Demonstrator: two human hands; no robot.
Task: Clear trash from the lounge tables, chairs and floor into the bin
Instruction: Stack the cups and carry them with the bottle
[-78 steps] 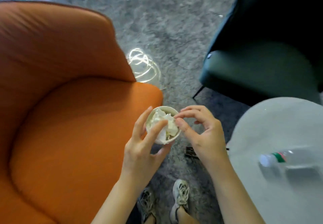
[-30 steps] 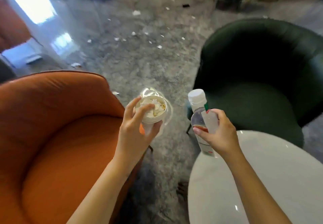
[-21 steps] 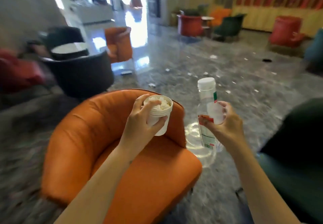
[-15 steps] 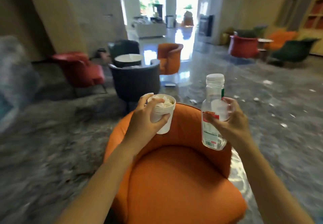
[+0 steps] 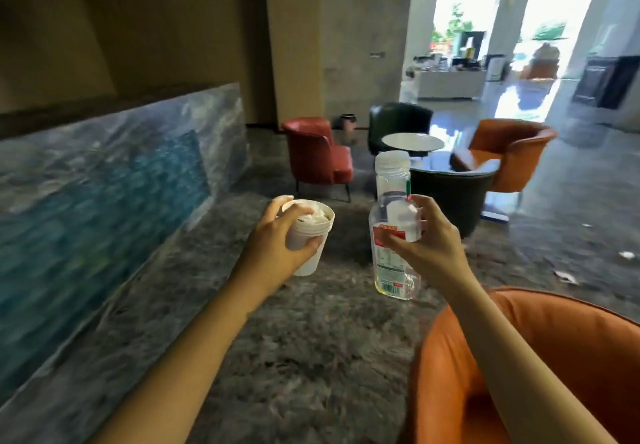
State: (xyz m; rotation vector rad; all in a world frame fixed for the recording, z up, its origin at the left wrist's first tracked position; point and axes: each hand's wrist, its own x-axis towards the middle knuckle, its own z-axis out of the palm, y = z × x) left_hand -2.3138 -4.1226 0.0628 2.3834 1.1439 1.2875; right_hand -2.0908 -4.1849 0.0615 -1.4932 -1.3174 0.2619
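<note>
2 hands are showing, each carrying 1 piece of trash. The left hand (image 5: 277, 246) is holding 1 white paper cup (image 5: 311, 235), its grip curled round the wall with the thumb hooking over the rim. The cup is standing upright and is packed with crumpled white tissue (image 5: 317, 216). The right hand (image 5: 433, 246) is holding 1 clear plastic bottle (image 5: 390, 267), its grip wrapped round the middle. The bottle is standing upright, wearing a white cap and a red, white and green label. Both are hanging in the air over the grey carpet (image 5: 311, 339), the cup left of the bottle and not touching it.

5 chairs are showing: 1 near orange chair (image 5: 554, 357) at the right and, far off, 1 red chair (image 5: 311, 149), 2 dark chairs (image 5: 398, 121) (image 5: 453, 190) and 1 far orange chair (image 5: 509, 145), all ringing 1 round desk (image 5: 412, 141). 2 white scraps (image 5: 565, 276) (image 5: 627, 255) are lying on the floor at the right.
</note>
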